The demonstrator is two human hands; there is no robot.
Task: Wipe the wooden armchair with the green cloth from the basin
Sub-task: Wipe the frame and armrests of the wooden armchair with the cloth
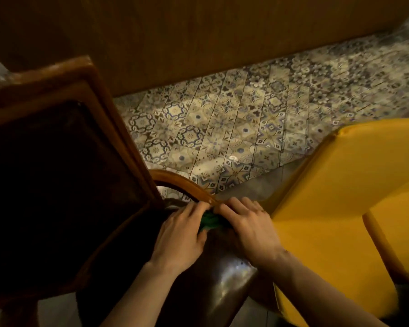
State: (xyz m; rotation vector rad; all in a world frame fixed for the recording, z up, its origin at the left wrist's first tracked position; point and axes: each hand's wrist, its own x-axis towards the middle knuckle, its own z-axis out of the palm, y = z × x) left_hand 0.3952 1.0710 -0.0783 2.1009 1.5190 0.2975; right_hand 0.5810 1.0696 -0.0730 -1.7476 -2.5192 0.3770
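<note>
The wooden armchair (99, 109) fills the left of the view: a brown wooden frame around a dark padded back, a curved wooden armrest (187, 185) and a shiny dark seat below. The green cloth (209, 220) is bunched against the near end of that armrest, mostly hidden between my hands. My left hand (180, 234) presses on the cloth from the left, fingers curled over it. My right hand (248, 227) lies on it from the right, its fingertips touching the armrest. The basin is out of view.
A yellow upholstered chair (335, 208) stands close on the right. Patterned tile flooring (246, 128) stretches beyond the armrest to a wooden wall panel (198, 38) at the back.
</note>
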